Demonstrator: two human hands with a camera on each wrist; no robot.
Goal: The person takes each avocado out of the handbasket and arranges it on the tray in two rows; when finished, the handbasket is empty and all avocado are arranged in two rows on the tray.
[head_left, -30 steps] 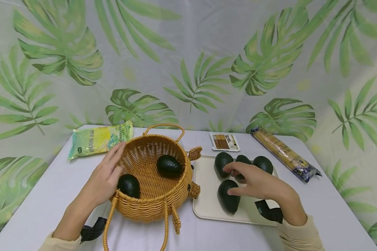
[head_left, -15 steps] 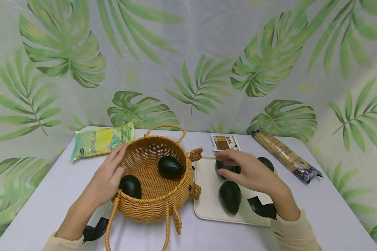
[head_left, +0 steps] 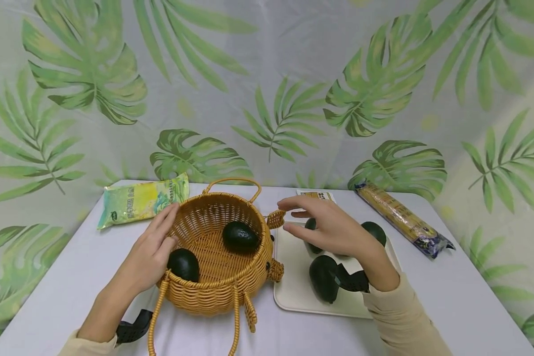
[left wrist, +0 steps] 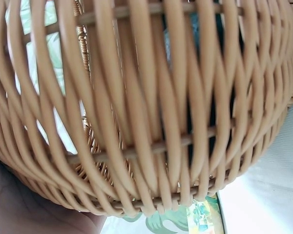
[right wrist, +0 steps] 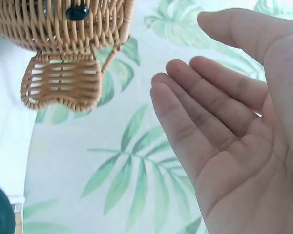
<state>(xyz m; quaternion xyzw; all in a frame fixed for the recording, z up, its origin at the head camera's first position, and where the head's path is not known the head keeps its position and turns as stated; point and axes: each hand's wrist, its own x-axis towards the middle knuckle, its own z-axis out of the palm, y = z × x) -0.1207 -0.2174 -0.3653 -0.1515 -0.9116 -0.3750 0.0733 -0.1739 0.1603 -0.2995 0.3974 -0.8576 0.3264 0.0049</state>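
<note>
A: Where is my right hand now?

B: It has come up off the tray, fingers spread and empty, and hangs just right of the basket.

A: And the avocados?

B: Two lie in the basket; the others stay on the tray. Nothing got picked up. My left hand still rests flat on the basket's left rim.

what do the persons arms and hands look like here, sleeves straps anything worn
Both hands, left hand and right hand, are bare, with no gloves or rings visible. Each arm wears a cream long sleeve ending at the wrist, and a black strap-like wrist mount sits under each wrist.
</note>
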